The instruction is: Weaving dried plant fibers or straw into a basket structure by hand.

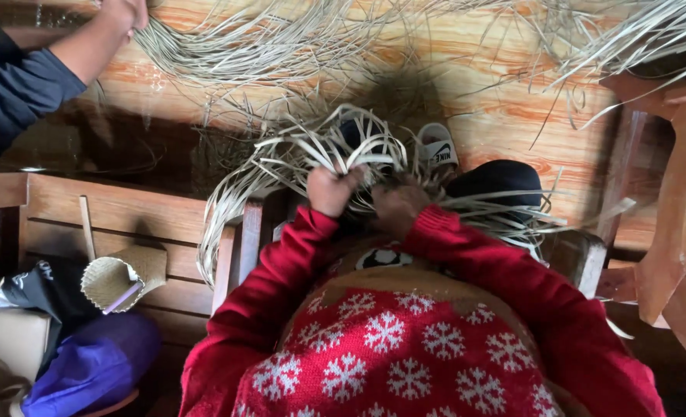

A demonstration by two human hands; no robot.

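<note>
I wear a red sweater with white snowflakes. My left hand (332,189) is closed around a bunch of pale flat reed strips (312,150) that loop up and fan out to the left. My right hand (398,207) grips the same bundle where the strips cross over my lap, with more strips (505,212) trailing off to the right. A white slipper (437,147) on my foot shows just beyond the hands.
Loose reed strips (265,46) lie spread over the wood-pattern floor. Another person's hand (123,14) and dark blue sleeve reach in at the top left. A small woven basket (115,279) and bags (88,363) rest on a wooden bench at the left. Wooden furniture (679,193) stands at the right.
</note>
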